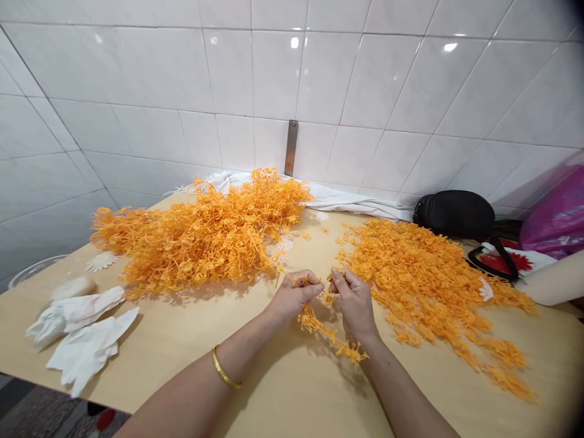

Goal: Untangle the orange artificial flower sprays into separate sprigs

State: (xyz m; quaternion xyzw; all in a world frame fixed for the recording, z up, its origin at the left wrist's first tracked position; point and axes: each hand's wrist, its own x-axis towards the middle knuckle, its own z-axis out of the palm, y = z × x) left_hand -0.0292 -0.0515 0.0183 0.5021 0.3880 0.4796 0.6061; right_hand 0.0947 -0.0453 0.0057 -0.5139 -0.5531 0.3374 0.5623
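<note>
My left hand point(294, 296) and my right hand point(353, 301) meet above the wooden table point(191, 340), both pinched shut on an orange plastic sprig point(326, 331) that hangs down between them. Left of my hands lies a big tangled heap of orange plastic branches point(201, 234). To the right spreads a flatter pile of small orange pieces point(429, 286). A gold bangle point(223, 370) circles my left wrist.
White gloves point(79, 334) lie at the table's left edge. Some white flower shapes point(101, 261) are scattered near the heap. A black bag point(456, 214) and a pink plastic bag point(556, 219) sit at the back right. Another person's arm point(554, 283) enters from the right. Tiled walls close the corner.
</note>
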